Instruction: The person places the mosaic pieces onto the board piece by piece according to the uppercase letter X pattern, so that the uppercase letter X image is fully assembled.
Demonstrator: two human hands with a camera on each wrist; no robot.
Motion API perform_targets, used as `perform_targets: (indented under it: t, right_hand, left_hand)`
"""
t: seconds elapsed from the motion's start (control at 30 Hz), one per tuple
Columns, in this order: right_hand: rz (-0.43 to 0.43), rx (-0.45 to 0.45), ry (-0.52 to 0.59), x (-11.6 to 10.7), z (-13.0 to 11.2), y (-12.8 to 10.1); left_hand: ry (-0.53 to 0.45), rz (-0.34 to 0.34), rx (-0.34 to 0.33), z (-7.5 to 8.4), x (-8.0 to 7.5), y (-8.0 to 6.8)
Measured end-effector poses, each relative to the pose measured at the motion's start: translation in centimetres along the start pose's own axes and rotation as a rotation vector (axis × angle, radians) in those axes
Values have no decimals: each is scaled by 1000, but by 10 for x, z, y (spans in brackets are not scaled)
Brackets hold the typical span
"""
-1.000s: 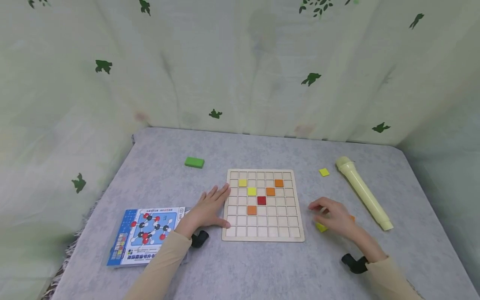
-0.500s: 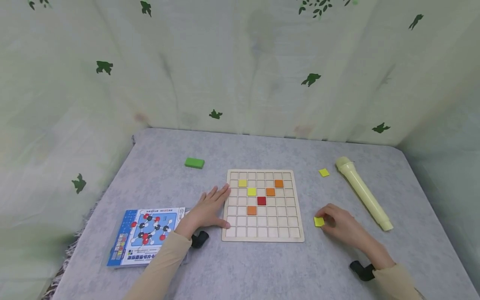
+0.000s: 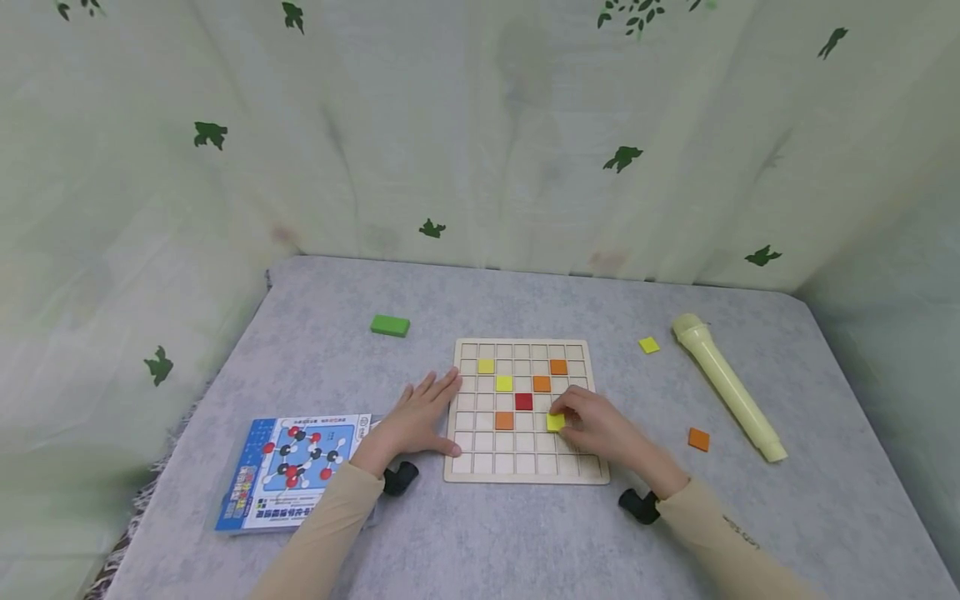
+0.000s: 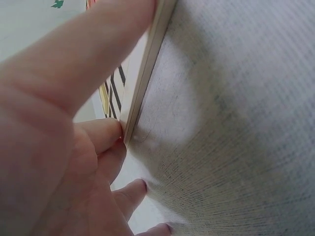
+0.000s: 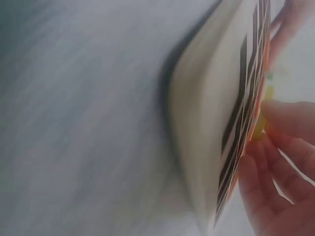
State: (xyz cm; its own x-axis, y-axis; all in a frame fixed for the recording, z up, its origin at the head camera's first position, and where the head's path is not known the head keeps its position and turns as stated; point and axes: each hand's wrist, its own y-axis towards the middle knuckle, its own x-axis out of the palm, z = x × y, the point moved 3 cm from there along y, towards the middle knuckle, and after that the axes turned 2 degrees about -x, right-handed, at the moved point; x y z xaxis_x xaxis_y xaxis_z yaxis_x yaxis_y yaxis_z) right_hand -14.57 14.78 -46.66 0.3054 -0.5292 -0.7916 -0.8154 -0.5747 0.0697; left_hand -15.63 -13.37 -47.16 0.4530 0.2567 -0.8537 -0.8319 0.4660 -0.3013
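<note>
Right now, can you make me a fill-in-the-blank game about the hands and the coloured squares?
1. The right hand pinches a small ____ tile over the wooden board.
2. The left hand rests flat against the board's ____ edge.
3. The tile in the middle of the board is ____.
4. The loose orange tile lies on the table next to the pale ____ tube.

Missing words: yellow; left; red; yellow

Small yellow square tile (image 3: 556, 422) flat on wooden grid board (image 3: 525, 467), diag. below-right of red tile (image 3: 523, 402).
</note>
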Motion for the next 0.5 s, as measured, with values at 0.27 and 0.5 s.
perform_targets:
  t: [0.27, 0.5]
  right_hand:
    - [-37, 76, -64, 13, -10, 18]
    - [49, 133, 37, -1, -2, 3]
  left_hand:
    - [12, -2, -14, -2, 2, 1]
    - [11, -5, -17, -2, 1, 1]
